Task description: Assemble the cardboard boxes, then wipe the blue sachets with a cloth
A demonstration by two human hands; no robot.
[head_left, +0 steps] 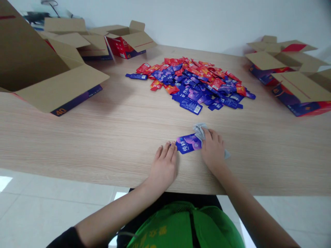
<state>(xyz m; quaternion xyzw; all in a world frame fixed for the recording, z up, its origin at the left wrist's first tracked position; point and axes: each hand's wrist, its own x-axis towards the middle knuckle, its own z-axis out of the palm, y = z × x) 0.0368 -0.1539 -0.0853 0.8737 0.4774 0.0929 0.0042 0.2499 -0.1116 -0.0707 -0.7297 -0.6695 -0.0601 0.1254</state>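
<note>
Tabletop (pixel 116 137), "纯" pouch (pixel 190 143), "40" box (pixel 59 89)

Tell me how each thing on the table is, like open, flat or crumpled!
Purple pouch: lying flat, narrow end under the fingertips of the left grip.
Gray cloth: crumpled, held in the right grip.
Red and purple pouch heap: loose, jumbled.
Near left carton: open, flap outward.
Back left cartons: open.
Right cartons: open, flaps outward.

Blue-purple pouch (pixel 188 144), pale grey cloth (pixel 200 129)
</note>
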